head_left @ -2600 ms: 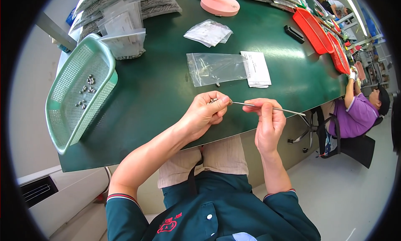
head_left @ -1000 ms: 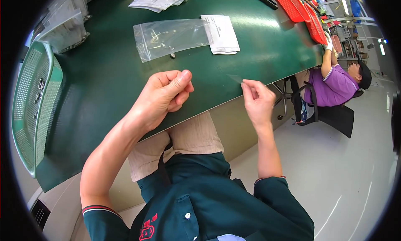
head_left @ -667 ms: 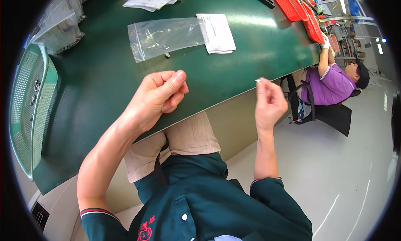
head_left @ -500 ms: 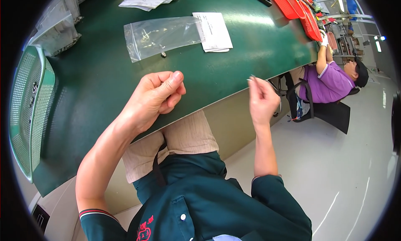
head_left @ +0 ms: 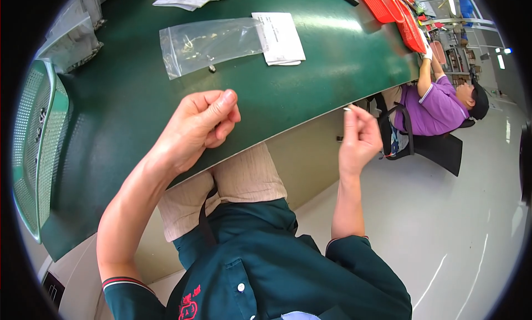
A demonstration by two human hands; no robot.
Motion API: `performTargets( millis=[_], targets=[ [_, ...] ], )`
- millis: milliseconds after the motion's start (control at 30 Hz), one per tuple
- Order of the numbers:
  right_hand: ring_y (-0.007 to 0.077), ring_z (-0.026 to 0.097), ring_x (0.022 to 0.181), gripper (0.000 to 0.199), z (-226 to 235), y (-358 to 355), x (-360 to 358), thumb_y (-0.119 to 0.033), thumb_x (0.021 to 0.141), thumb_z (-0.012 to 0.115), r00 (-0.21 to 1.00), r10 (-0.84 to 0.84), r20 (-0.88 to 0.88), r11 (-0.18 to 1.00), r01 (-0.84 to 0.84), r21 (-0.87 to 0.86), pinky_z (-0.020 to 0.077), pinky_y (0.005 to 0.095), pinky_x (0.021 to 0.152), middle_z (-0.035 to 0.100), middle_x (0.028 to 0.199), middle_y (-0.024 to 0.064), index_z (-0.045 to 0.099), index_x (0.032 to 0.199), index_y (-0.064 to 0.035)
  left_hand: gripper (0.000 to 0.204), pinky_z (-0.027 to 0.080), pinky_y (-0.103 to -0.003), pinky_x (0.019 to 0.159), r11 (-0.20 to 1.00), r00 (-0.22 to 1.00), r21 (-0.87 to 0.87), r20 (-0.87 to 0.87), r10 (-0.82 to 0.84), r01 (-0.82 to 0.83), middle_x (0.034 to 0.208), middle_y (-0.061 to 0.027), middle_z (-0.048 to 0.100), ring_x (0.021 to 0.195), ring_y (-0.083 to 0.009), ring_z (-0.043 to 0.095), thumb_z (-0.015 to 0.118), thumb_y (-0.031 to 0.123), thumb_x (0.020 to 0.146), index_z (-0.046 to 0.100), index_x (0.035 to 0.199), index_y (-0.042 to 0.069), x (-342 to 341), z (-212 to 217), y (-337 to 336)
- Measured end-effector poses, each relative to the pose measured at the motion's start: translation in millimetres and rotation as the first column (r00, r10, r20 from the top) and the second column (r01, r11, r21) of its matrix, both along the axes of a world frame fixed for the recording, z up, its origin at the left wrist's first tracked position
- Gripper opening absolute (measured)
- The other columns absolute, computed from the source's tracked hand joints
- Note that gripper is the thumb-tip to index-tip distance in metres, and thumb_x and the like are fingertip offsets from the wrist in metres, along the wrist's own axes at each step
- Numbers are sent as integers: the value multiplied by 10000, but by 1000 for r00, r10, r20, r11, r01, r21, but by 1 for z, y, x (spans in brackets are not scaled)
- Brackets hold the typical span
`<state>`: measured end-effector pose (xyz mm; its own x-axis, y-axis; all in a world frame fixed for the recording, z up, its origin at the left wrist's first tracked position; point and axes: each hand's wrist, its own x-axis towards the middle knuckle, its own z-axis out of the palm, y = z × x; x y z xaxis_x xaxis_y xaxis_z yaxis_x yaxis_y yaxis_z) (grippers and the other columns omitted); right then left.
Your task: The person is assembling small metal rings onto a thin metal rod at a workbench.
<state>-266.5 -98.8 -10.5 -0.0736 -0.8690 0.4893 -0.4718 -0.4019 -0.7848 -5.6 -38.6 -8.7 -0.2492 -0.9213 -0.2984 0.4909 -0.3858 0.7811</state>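
Note:
My left hand (head_left: 197,129) hovers over the green table (head_left: 327,70) near its front edge. Its fingers are curled in and the thumb presses on the index finger; nothing shows inside it. My right hand (head_left: 359,138) is raised past the table's edge on the right, over the floor. Its fingertips pinch a thin pale wire end (head_left: 346,108), of which only the tip shows. The hands are well apart. A clear plastic bag (head_left: 210,42) lies farther back on the table, with a small metal part (head_left: 211,69) just in front of it.
A white paper sheet (head_left: 280,34) lies next to the bag. A green mesh basket (head_left: 39,137) stands at the left edge, with clear bags (head_left: 72,37) behind it. Red trays (head_left: 388,4) sit far right. A person in a purple shirt (head_left: 443,106) sits at the table's right end.
The thin wire no longer spans both hands. My right hand has moved right, off the table's edge, and risen slightly. My left hand stays curled over the table.

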Motion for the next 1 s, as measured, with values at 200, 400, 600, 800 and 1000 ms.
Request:
performTargets(
  millis=[200,400,600,800,1000],
  targets=[
    [29,253,422,103,11,36,-25,-104,865,489,615,-82,784,811,-416,412,198,186,407,376,557,-41,566,890,-40,373,201,-184,400,1000,1000,-9,-11,-26,26,509,25,378,429,-32,249,420,357,899,479,699,47,-3,8,5],
    [55,252,412,105,-3,56,-51,-125,841,511,463,-368,806,600,-544,586,218,205,398,409,624,-20,556,899,-50,323,259,-173,428,970,967,-17,-78,-244,244,524,32,422,472,-18,336,423,277,910,551,736,37,-31,19,27],
    [59,254,416,115,-10,73,-53,-111,829,521,457,-428,780,504,-596,625,223,207,402,402,623,-9,553,907,-33,294,210,-184,402,959,937,109,-267,-225,261,522,31,396,454,-29,295,421,263,912,532,763,35,-92,-31,42],
    [58,262,416,134,-20,79,-52,-105,822,524,461,-453,763,387,-669,634,228,207,404,427,631,-3,553,913,-11,238,202,-179,405,951,914,187,-371,-165,247,555,25,415,464,-27,297,449,228,901,539,806,29,-143,-60,39],
    [55,285,417,116,-31,85,-49,-97,817,521,490,-460,741,333,-678,655,235,199,402,474,634,9,565,880,-11,219,202,-177,407,965,915,181,-389,-108,191,579,21,436,478,-24,307,459,212,895,536,809,26,-164,-70,47]
  ],
)
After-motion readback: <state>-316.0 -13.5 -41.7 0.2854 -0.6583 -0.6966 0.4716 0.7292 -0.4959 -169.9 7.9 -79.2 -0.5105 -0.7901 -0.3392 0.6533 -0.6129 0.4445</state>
